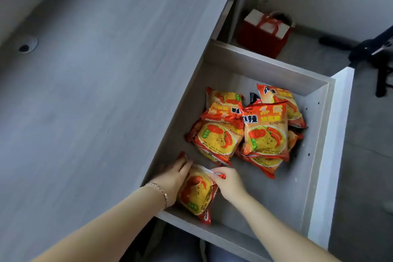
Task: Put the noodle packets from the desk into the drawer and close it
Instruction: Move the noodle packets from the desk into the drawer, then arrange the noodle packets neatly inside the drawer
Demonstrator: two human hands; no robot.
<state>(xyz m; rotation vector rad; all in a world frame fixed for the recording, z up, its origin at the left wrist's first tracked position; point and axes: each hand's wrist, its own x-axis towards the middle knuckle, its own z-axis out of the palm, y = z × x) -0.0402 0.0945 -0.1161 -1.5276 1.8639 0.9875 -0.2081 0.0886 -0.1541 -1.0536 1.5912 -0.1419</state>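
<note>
Nearest the camera, both hands are down in the open drawer (319,155) on one noodle packet (196,192), which stands tilted against the drawer's near-left corner, its lower end touching the front wall. The left hand (172,178) lies flat along the packet's left edge, fingers pressed together and tucked between packet and drawer side. The right hand (228,181) pinches the packet's crimped top seam between thumb and fingertips.

The risk, as I judge it: a packet left leaning this high could catch under the desk (85,91) edge when the drawer slides shut, crushing the noodles or jamming the drawer. The left fingers, wedged beside the drawer wall, could also get nipped if the drawer moves before they lift clear.

Farther in, a loose pile of noodle packets (248,130) already lies overlapping on the drawer floor, apart from the held one. The visible desk top shows no packets.
</note>
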